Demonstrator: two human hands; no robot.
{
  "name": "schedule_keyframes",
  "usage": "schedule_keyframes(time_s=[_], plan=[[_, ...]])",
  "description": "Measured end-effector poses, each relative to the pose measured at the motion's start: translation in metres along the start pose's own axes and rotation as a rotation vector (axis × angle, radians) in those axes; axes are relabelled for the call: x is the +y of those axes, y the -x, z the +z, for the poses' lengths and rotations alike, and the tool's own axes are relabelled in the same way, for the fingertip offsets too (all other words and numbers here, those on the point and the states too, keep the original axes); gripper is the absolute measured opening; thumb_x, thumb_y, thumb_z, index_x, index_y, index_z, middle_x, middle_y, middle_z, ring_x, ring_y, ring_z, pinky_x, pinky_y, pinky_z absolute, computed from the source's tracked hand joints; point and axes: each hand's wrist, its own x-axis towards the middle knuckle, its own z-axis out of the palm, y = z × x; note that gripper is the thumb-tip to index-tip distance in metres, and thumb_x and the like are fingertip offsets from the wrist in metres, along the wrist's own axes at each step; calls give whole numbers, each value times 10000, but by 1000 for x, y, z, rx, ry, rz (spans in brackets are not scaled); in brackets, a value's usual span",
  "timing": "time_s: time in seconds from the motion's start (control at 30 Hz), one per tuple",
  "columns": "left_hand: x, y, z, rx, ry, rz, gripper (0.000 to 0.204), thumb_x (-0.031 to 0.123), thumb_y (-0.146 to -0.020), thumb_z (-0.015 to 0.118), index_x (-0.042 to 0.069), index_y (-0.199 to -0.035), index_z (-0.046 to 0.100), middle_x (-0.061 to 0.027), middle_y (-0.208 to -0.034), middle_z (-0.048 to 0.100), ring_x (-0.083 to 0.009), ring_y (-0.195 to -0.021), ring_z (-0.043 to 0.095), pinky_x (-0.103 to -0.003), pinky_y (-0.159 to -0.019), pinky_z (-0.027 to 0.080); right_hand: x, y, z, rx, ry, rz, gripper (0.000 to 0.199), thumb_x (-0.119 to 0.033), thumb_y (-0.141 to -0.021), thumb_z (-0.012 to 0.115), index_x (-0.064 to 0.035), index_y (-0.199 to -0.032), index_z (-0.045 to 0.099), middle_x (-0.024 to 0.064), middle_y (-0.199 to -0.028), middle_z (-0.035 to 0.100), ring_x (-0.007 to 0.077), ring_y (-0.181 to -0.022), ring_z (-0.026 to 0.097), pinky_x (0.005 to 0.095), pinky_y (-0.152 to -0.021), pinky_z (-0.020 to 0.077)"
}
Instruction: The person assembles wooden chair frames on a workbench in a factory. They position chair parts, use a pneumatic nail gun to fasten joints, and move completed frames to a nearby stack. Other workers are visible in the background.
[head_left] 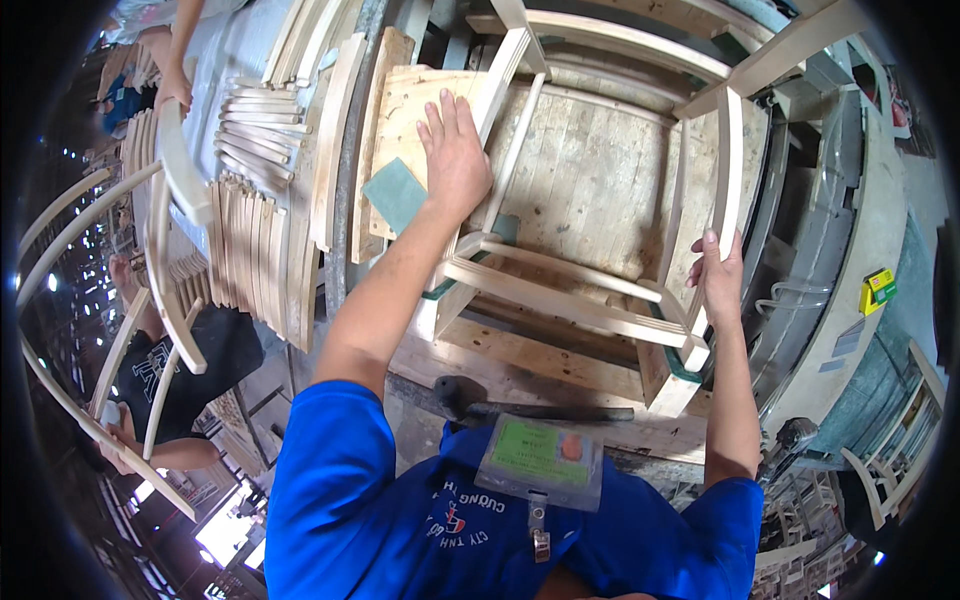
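A pale wooden chair frame (570, 300) lies on the workbench in front of me, its rails and legs making an open box shape. My left hand (458, 160) is stretched out flat beside the frame's left rail, its fingers over a plywood board (410, 100). Whether that palm also touches the rail I cannot tell. Just below it lies a green square pad (396, 194) on the board. My right hand (718, 275) holds the frame's right-hand rail near its lower corner, thumb on top and fingers curled round the side.
Stacks of wooden slats (250, 245) lie on the table to the left. Another person's hand (174, 88) grips a curved wooden piece there; someone below holds a curved frame (165, 270). A yellow-green box (877, 290) lies on the right-hand surface. A dark bar (550, 412) crosses near my waist.
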Motion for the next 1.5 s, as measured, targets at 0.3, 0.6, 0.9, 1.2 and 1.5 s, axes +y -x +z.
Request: schedule_keyframes(time_s=[0.3,0.6,0.9,1.2,1.5], plan=[[-1,0,9,-19,10,-27,860,-13,-795,694,-133,-1526,258,-362,-1619,234,-585,-1495,215,-661,-1232,181,24,8,-66,-19,-258,128,770,-731,-1022,384,-135,-1502,470,96,-1303,618,239,-1214,568,415,-1047,450],[9,-11,11,-2,-53,14,926,68,-777,757,-130,-1531,259,-347,-1628,240,-550,-1515,204,-600,-1263,165,74,18,-27,8,-372,226,935,-776,-1012,281,-41,-1585,352,174,-1553,478,295,-1369,455,503,-1164,319],[-8,4,13,19,-110,63,946,103,-764,765,-136,-1531,266,-366,-1593,297,-506,-1507,258,-548,-1274,165,10,198,-159,714,1154,-141,288,-200,-980,623,7,-1168,688,239,-1072,707,425,-951,682,500,-869,534],[6,4,10,26,1,26,931,82,-767,742,-158,-1525,258,-371,-1618,241,-525,-1518,222,-555,-1283,162,28,309,-174,533,1614,606,419,-418,-1049,507,-26,-1009,646,217,-826,742,398,-820,742,505,-725,565],[6,3,-1,34,-59,3,862,41,-792,731,-150,-1501,279,-369,-1586,276,-532,-1482,282,-560,-1250,248,-58,158,-54,312,997,-203,521,-340,-1020,602,0,-1411,557,244,-1265,643,437,-1097,657,495,-921,525]])
